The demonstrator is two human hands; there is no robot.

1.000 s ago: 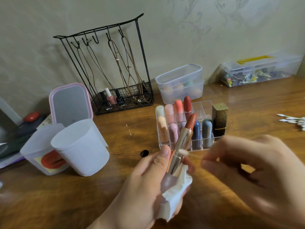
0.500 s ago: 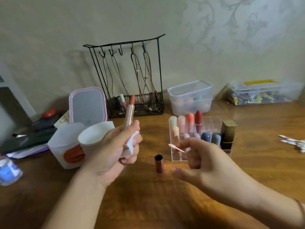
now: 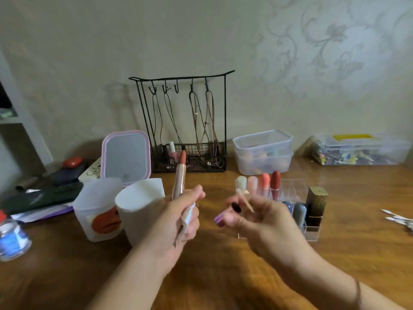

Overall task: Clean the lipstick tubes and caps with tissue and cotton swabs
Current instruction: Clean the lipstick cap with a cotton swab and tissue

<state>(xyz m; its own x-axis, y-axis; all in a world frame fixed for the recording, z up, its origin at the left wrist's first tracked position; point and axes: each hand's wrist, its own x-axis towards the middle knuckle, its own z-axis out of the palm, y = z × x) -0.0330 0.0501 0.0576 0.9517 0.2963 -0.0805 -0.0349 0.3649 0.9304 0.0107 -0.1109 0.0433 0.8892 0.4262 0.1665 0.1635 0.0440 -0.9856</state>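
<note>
**Lipstick upright in one hand, cap and swab in the other**

Far left on the wooden surface [image 3: 223,271] stands a small water bottle [image 3: 11,238], then two white tissue tubs [image 3: 136,211] in front of a pink-framed mirror [image 3: 126,156]. A wire jewellery rack [image 3: 185,124] stands against the wall behind.

The left hand [image 3: 176,222] is raised above the surface, fingers curled round the base of an open lipstick [image 3: 180,175] with a folded tissue [image 3: 188,217] pinned against the same palm. The tube's long axis runs nearly vertical, its red bullet pointing up and leaning slightly right.

Just beside it, with a small gap between, the right hand [image 3: 257,220] pinches a cotton swab [image 3: 244,199] — its shaft slants up and to the left. The same hand appears to grip a dark cap [image 3: 235,206], whose open mouth seems to face the camera; it is blurred, so I can't be sure how the fingers hold it. Both hands are closed on their loads, neither spread.

As I read it, the coming move turns on that gap: the tube lies left of the cap at much the same height, so the right hand — the nearer one — would cross to it.

Behind the right hand sits the clear organiser [image 3: 299,186] of capped lipsticks, and spare swabs [image 3: 397,220] lie at the far right.
</note>
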